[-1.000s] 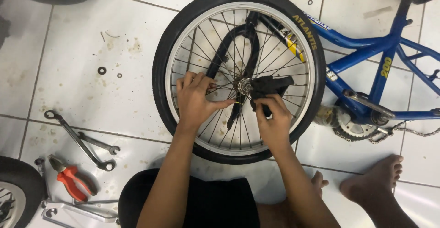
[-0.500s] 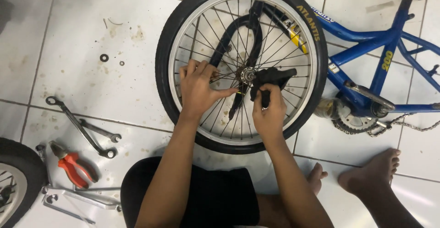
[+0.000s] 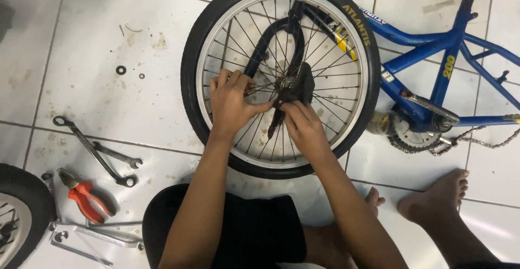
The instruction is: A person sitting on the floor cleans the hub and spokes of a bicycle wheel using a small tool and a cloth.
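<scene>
On the white tiled floor (image 3: 97, 41) a blue bicycle frame (image 3: 433, 69) lies on its side, its spoked wheel (image 3: 281, 77) flat before the seated person. The left hand (image 3: 233, 104) rests on the spokes beside the hub (image 3: 286, 85), fingers curled shut around them. The right hand (image 3: 303, 125) pinches a black rag (image 3: 300, 85) against the hub, fingers closed on the cloth. Two spanners (image 3: 95, 151) and red-handled pliers (image 3: 84, 198) lie well apart to the left.
</scene>
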